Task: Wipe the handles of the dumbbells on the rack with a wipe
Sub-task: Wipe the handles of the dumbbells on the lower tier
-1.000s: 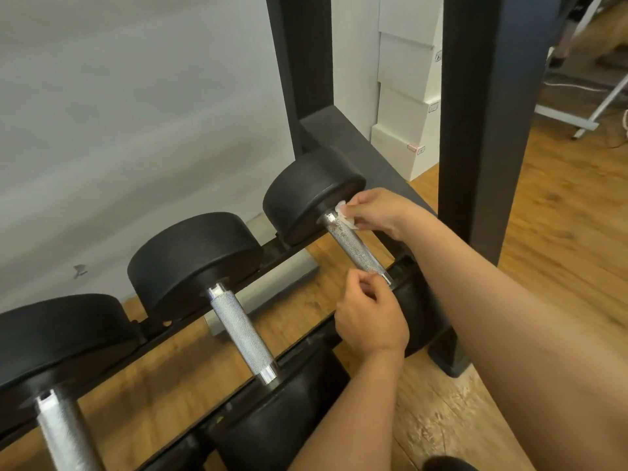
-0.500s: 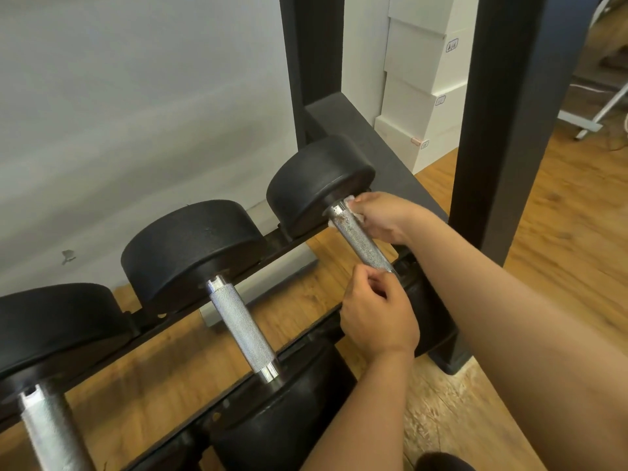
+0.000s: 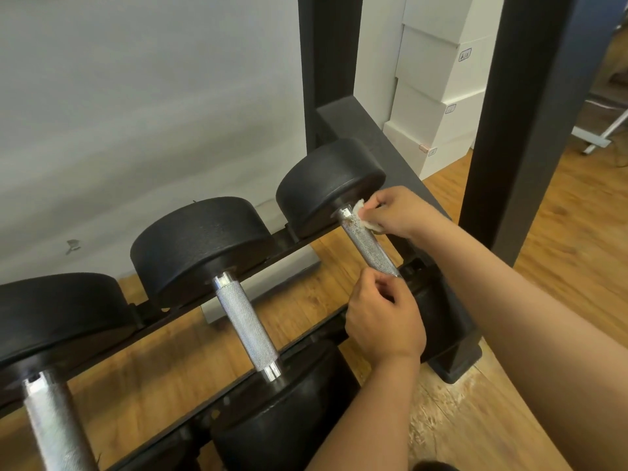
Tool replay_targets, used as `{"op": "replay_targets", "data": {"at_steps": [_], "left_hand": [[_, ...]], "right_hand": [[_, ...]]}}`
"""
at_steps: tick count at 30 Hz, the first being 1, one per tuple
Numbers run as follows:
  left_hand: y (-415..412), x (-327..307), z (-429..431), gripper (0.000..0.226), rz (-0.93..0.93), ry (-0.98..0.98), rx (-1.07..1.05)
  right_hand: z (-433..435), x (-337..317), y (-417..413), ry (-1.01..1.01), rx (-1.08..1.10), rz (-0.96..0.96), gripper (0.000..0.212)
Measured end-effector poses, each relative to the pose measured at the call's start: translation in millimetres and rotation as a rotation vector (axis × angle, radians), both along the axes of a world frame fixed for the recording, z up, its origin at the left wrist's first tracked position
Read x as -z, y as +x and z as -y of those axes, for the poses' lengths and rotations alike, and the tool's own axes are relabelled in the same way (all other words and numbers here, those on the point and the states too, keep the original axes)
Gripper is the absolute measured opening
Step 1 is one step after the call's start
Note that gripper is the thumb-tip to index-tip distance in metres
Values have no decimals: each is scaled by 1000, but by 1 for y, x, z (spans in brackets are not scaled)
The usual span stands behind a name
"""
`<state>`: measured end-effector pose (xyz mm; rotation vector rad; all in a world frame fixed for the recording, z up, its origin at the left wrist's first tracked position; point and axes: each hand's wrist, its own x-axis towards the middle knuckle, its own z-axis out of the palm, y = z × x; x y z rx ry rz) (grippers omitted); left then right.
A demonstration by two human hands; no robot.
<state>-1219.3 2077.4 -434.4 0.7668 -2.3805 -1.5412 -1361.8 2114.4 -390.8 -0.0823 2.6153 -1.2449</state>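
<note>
Right fingers [image 3: 385,201] pinch wipe [image 3: 361,210] — pressed on handle [image 3: 368,244]'s far end.

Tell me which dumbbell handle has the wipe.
The rightmost handle: the right hand holds the wipe against its far end, the left hand grips its near end. The middle handle and leftmost handle are bare.

Three dumbbells [image 3: 246,329] on one rack [image 3: 373,141]; one wipe [image 3: 365,216]; one left hand [image 3: 384,321], one right hand [image 3: 394,212]; four white boxes [image 3: 431,62], one o'clock.
</note>
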Motion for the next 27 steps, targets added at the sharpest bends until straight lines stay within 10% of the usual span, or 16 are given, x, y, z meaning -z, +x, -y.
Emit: {"op": "replay_targets", "data": {"at_steps": [27], "left_hand": [[-1, 4, -1, 17, -32, -14, -11]], "right_hand": [[-12, 6, 3, 67, -198, 87, 13]]}}
